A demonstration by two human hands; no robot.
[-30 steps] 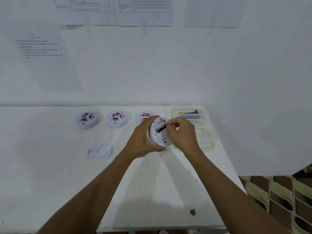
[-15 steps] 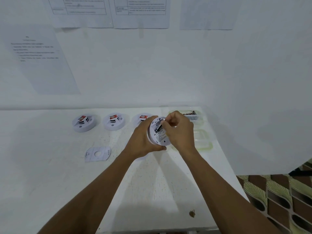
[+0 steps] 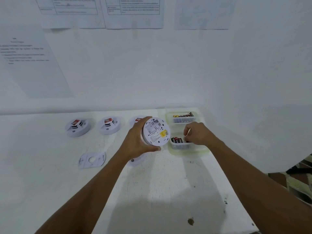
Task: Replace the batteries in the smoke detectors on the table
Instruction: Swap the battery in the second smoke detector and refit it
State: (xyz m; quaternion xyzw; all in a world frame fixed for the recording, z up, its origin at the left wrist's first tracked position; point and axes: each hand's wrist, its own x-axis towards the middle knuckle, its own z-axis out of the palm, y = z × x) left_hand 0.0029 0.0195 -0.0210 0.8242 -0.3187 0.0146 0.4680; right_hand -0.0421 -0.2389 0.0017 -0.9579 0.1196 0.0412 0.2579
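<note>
Held detector: a round white smoke detector (image 3: pixel 156 131) is lifted above the counter (image 3: pixel 152 191), tilted so its back faces the camera; the back shows printed text, a yellow sticker and an open battery recess.
Left hand: the left hand (image 3: pixel 136 141) is wrapped around the detector's left rim, thumb along the lower edge, fingers over the top.
Right hand: the right hand (image 3: pixel 197 134) is curled, fingertips pinched together inside the near container; whether a battery sits between them cannot be told.
Near container: a clear plastic tub (image 3: pixel 181 146) with a pale green rim stands just right of the held detector and holds a few red-and-black batteries (image 3: pixel 177 140).
Far container: a second clear tub (image 3: pixel 184 118) sits behind it against the wall, with a row of batteries inside.
Other detectors: two white detectors (image 3: pixel 77 126) (image 3: pixel 109 124) lie face up in a row at the back of the counter, each with a red label; a third (image 3: pixel 137 119) is mostly hidden behind the left hand.
Under the left wrist: part of a round white piece (image 3: pixel 137 162) shows on the counter.
Mounting plate: a flat white plate (image 3: pixel 92 160) with a central hole lies apart, left of the left forearm.
Wall: printed sheets (image 3: pixel 133 12) are stuck above the counter.
</note>
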